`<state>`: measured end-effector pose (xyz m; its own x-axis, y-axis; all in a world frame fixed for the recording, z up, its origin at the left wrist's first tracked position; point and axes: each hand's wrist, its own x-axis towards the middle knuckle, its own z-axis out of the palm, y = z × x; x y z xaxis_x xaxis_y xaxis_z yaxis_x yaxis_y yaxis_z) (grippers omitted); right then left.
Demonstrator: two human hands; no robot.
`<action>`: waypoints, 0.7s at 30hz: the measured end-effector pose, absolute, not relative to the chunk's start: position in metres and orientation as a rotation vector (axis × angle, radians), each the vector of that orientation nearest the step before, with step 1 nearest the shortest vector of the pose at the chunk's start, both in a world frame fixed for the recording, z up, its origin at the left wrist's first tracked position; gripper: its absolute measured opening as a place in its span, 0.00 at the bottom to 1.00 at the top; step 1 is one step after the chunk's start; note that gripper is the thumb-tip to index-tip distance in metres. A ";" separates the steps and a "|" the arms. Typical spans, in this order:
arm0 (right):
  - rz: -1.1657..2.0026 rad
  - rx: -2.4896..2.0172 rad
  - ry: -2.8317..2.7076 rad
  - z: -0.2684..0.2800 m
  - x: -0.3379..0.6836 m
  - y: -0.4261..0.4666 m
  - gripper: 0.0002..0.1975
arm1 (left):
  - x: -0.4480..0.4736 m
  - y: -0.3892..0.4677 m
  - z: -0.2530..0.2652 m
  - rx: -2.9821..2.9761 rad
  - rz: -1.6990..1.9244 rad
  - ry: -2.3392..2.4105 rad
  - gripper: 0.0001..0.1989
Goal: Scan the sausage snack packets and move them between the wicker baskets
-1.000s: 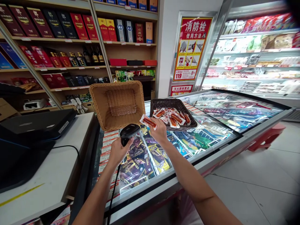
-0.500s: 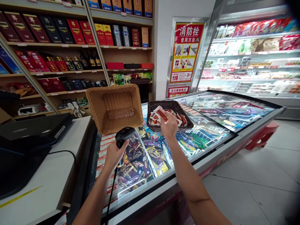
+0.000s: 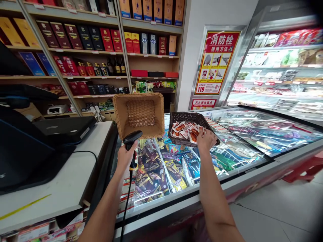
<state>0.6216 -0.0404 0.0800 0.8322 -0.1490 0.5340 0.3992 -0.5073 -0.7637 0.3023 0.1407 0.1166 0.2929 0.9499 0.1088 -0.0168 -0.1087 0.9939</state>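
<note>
1. Wrapped sausages (image 3: 193,132) lie heaped in a dark wicker basket (image 3: 185,117), which rests on the glass top of a chest freezer (image 3: 164,211). The low, sloping walls appear suited to holding loose packets together while leaving them within reach from above.

2. Right hand (image 3: 206,138) is at the near right side of that basket, fingertips at the packets, palm above the rim. Fingers are bent and drawn fairly close; from where I stand, I cannot tell whether a packet is pinched between them.

3. Left hand (image 3: 125,156) is closed around the handle of a black scanner (image 3: 132,136). Head is uppermost, clear of the fingers; this grip, in my judgement, leaves the reading end unobstructed. Its cable (image 3: 129,193) hangs from the foot of the handle, down past the freezer's front edge, out of the way of the sausages.

4. Relative position: sausages are directly under the right hand's fingertips, and well apart from the left hand, to its right and farther from the person.

5. Tan wicker basket (image 3: 138,95) stands left of the dark one, beyond the scanner, mouth facing the person. Such a placing seems to give open access; any support behind it is hidden.
</note>
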 end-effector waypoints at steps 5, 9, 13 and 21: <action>-0.899 -1.850 -0.263 0.086 0.600 -0.032 0.17 | 0.294 0.154 0.123 1.122 1.255 0.919 0.26; -0.749 -1.757 -0.696 0.095 0.577 0.012 0.20 | 0.292 0.163 0.121 0.962 1.385 0.904 0.26; -0.427 -1.773 -0.893 0.121 0.572 0.085 0.28 | 0.294 0.163 0.117 0.926 1.407 0.915 0.26; 0.069 -1.904 -0.557 0.135 0.589 0.170 0.18 | 0.297 0.153 0.117 0.921 1.339 0.868 0.24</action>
